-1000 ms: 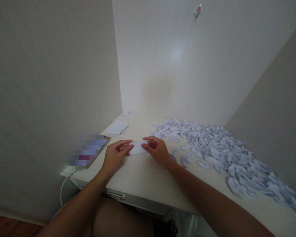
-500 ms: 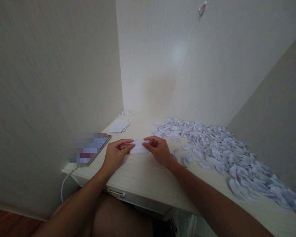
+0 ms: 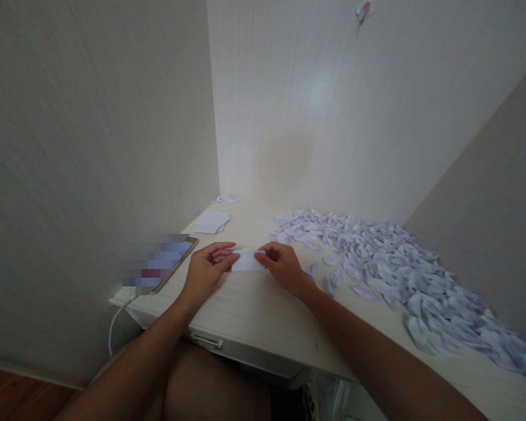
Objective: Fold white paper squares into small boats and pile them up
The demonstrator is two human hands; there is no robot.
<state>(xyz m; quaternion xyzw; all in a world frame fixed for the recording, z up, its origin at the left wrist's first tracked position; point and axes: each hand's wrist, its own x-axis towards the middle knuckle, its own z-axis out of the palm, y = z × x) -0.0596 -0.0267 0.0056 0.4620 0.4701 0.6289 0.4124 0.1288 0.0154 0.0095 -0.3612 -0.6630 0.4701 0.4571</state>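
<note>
A small white strip of paper (image 3: 248, 261) is held level just above the near middle of the desk, stretched between my two hands. My left hand (image 3: 208, 266) pinches its left end, thumb on the near face and fingers behind. At the right end, my right hand (image 3: 283, 264) has thumb and forefinger closed on the upper edge. The paper looks folded, though its layers are too small to make out. Many folded white paper pieces (image 3: 368, 251) lie heaped to the right of my right hand, a few loose ones close to its wrist.
On the left of the desk (image 3: 245, 310) lies a phone (image 3: 175, 263) with a white cable (image 3: 111, 327) hanging off the edge. Behind it rests a stack of white paper sheets (image 3: 211, 222). Small white scraps (image 3: 228, 199) sit in the back corner. Walls (image 3: 267, 105) enclose the desk.
The fingers of my left hand have lifted slightly behind the paper, and my right forefinger has drawn in toward the thumb. Both hands stay in nearly the same place.
</note>
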